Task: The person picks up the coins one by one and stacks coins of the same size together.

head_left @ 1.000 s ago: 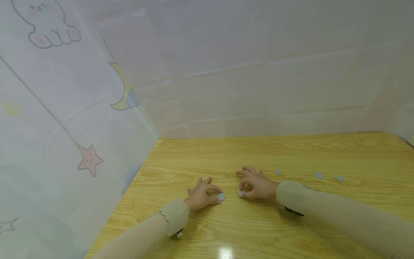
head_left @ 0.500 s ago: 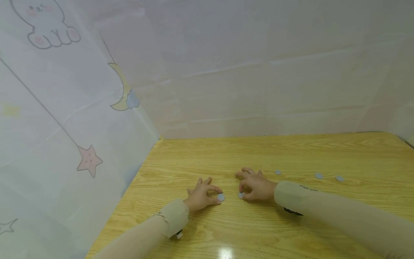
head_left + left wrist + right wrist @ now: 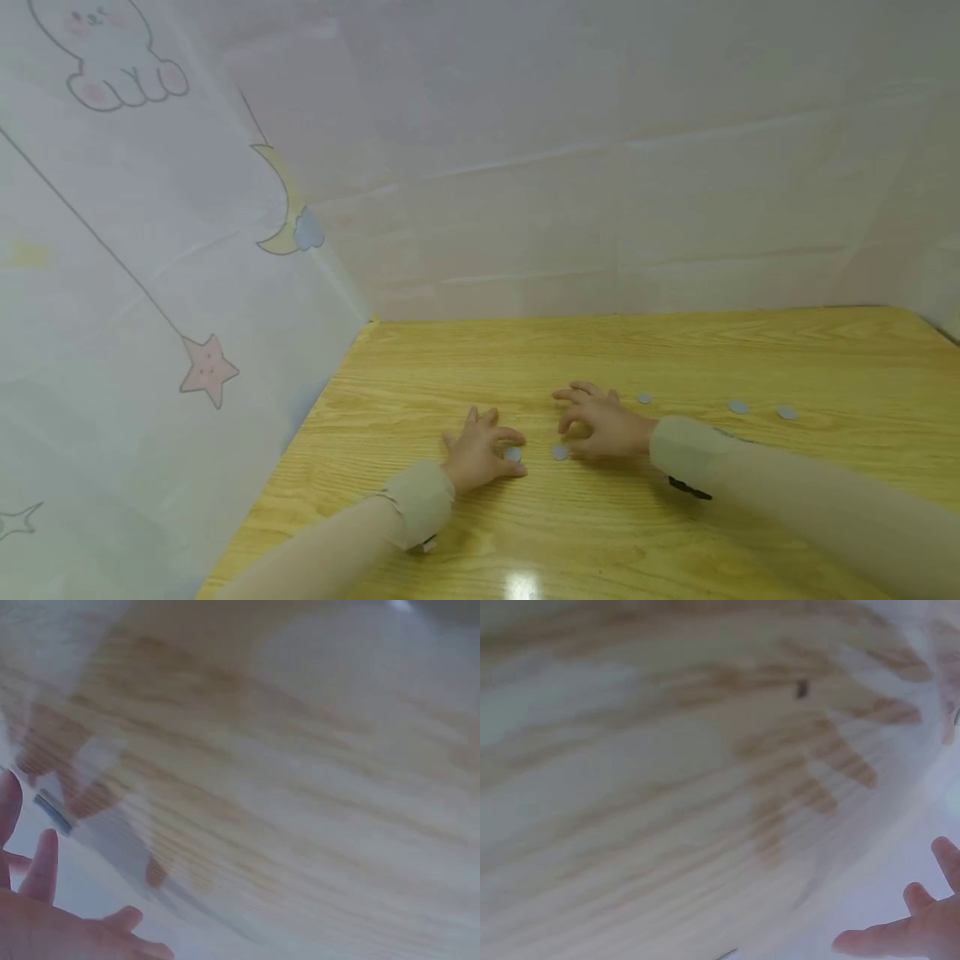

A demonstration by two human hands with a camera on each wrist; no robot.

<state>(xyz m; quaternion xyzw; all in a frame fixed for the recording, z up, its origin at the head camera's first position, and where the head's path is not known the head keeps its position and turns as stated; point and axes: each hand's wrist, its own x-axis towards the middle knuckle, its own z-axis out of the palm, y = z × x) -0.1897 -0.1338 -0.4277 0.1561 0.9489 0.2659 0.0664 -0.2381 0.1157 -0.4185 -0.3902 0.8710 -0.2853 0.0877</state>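
Two small pale round discs lie flat on the wooden table (image 3: pixel 480 358) between the hands. My left hand (image 3: pixel 480 450) has its thumb and index finger spread on either side of the left disc (image 3: pixel 512 454), with the fingertips reaching past it. In the left wrist view, a thin dark grey piece (image 3: pixel 52 814) shows beside the fingers. Just right of the other disc (image 3: pixel 559 452) is my right hand (image 3: pixel 603 425), thumb and index finger parted, thumb tip right at the disc's edge. The right wrist view catches only part of the right hand (image 3: pixel 922 922), fingers spread.
Farther right and back, three more discs lie in a loose row: one small disc (image 3: pixel 644 399) near the right hand, a middle disc (image 3: pixel 738 407) and a rightmost disc (image 3: pixel 787 413). Printed cloth walls (image 3: pixel 487 208) stand along the table's back and left edges.
Both hands have loosened from their discs: the left thumb and index finger have spread wider and shifted right, and the right hand has drawn back slightly right. The discs stay almost where they were.
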